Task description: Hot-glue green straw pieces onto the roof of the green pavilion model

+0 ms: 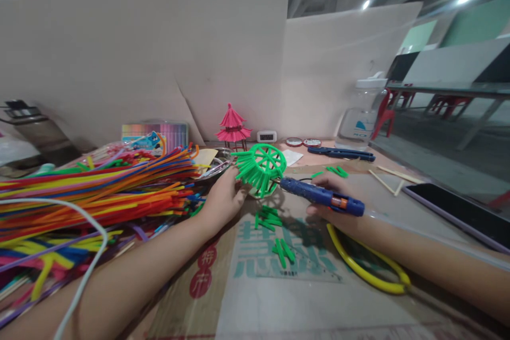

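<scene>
My left hand (225, 196) reaches in from the left, its fingers closed on a green pipe-cleaner frame (268, 162). The frame has a round spoked top and a fringe of short green pieces around it. My right hand (332, 196) grips a blue hot glue gun (314, 194) with a small orange part; a clear stick appears to trail from its rear. The gun's tip points left, close to the frame's lower right edge; I cannot tell if they touch. Below, short cut green pipe-cleaner pieces (283, 252) lie on the plastic-covered cardboard (255, 303).
Bundles of coloured pipe cleaners (99, 191) fill the left. A pink pagoda model (232, 125), a small digital clock (266, 136) and a marker set (159, 133) stand behind. To the right are a clear bottle (358, 117), a phone (458, 207) and a yellow loop (366, 271).
</scene>
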The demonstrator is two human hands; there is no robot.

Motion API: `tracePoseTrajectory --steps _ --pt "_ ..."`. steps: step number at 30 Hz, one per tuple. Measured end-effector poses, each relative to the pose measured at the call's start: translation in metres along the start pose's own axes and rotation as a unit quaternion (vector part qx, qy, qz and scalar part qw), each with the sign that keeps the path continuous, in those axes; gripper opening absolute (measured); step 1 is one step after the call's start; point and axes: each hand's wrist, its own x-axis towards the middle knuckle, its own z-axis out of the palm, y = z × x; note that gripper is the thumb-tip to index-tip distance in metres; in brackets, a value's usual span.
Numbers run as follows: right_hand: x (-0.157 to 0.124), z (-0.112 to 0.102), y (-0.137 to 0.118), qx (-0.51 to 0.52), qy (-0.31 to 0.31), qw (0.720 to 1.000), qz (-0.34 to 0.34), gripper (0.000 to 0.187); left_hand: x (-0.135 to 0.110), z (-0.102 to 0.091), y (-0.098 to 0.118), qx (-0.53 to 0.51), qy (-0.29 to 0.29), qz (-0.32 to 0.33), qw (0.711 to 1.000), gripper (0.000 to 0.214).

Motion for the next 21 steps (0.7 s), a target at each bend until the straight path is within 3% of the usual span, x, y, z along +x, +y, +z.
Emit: tracePoseTrajectory --steps 21 --pt "0.0008 -0.0012 0.0035 0.007 0.006 1.000 -0.022 0.033 0.0003 -0.0009 -0.0006 0.005 -0.002 0.009 1.000 0.043"
